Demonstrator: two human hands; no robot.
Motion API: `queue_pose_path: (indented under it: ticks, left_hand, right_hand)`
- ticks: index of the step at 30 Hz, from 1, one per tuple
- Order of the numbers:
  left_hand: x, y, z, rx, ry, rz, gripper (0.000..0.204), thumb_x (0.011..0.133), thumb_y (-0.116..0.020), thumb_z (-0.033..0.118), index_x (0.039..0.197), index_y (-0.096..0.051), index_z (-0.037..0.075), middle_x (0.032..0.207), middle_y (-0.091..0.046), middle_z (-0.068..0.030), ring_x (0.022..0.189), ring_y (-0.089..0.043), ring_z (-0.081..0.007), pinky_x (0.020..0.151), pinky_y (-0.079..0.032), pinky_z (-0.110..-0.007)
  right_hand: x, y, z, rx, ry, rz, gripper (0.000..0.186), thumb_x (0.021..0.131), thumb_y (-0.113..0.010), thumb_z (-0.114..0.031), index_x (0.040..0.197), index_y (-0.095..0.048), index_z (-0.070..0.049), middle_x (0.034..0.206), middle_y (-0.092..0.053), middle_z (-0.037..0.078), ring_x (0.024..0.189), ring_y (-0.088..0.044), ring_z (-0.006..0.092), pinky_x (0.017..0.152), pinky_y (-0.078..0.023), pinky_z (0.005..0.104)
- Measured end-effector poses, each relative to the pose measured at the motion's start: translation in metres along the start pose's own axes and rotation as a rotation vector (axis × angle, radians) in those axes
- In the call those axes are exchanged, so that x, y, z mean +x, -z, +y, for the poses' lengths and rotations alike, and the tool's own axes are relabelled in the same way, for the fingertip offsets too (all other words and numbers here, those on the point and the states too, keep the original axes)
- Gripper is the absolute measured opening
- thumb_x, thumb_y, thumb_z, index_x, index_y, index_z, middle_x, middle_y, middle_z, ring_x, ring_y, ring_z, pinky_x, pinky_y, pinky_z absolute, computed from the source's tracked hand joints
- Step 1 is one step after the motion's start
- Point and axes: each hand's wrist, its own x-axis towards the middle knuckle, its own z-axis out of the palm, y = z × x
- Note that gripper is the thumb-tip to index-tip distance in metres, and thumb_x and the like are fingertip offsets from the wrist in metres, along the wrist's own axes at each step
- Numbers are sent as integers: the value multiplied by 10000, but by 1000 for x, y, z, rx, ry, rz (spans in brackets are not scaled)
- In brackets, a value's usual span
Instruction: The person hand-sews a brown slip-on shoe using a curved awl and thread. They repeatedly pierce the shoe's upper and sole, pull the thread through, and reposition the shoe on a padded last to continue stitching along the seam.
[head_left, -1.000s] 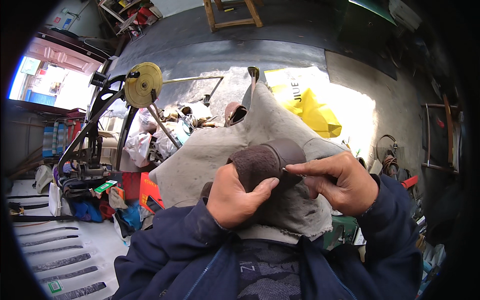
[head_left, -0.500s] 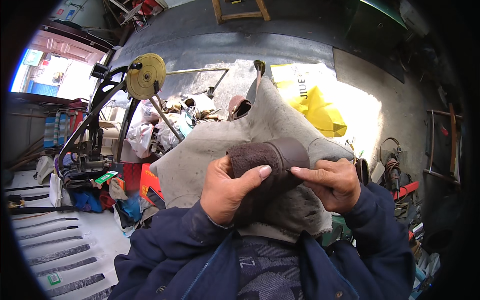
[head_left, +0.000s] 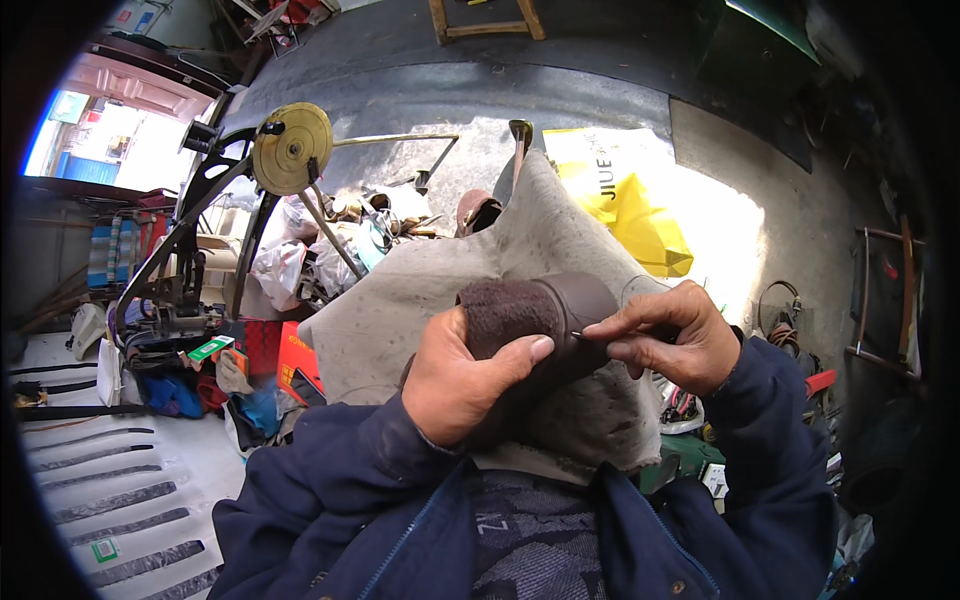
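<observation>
My left hand (head_left: 470, 375) is closed around a dark brown boot (head_left: 588, 303), its thumb pressed on the fuzzy, fleece-like part. The boot's smooth, rounded part points away to the right. At the seam between the two surfaces, my right hand (head_left: 675, 338) pinches a thin needle (head_left: 577, 335) between thumb and forefinger, its end close to the boot. A fine thread-like line curves over the grey cloth near there. Under the boot, a grey stained cloth (head_left: 400, 300) lies draped over my lap. The boot's lower part is hidden by my left hand.
To the left stands a black hand-cranked sewing machine with a brass-coloured wheel (head_left: 291, 148). Dark strips (head_left: 115, 510) lie on a white surface at lower left. Beyond the cloth are a yellow bag (head_left: 645, 222) and a heap of scraps. A green box (head_left: 677, 462) sits close by my right forearm.
My right hand has shifted slightly right and up, its fingers now pinching the needle in plain sight. The left hand and boot have barely moved. More of the green box shows.
</observation>
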Motion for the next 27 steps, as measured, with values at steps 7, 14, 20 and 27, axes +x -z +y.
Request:
queue_pose_path:
  ticks: [7,14,20,27]
  left_hand:
    - [-7,7,20,109,98,-108,336,941,-752,30,1255,-669,-55,1173,-750,-76,1061,-695,-134,961,-552,-301]
    - [-6,-7,19,7,148,-12,353,912,-772,32,1239,-678,-60,1162,-754,-90,1037,-712,-149,954,-567,-313]
    - [5,-9,22,96,147,-39,321,890,-773,5,1194,-696,-61,1131,-762,-94,1021,-714,-148,938,-573,-313]
    - [7,-14,14,47,84,-69,288,910,-751,-12,1189,-696,-61,1123,-769,-92,1024,-713,-146,930,-572,-314]
  right_hand:
    - [-24,-20,3,-234,242,84,333,864,-738,127,1158,-785,-21,865,-775,124,730,-729,171,688,-548,278]
    - [-23,-19,1,-263,228,78,316,857,-758,107,1146,-781,-20,913,-779,151,813,-773,233,743,-577,301]
    - [-22,-15,-8,-305,210,86,313,851,-761,97,1137,-779,-27,898,-769,146,787,-761,266,727,-576,321]
    - [-22,-10,-15,-320,154,85,287,858,-775,77,1122,-795,-35,854,-752,164,736,-751,229,677,-563,302]
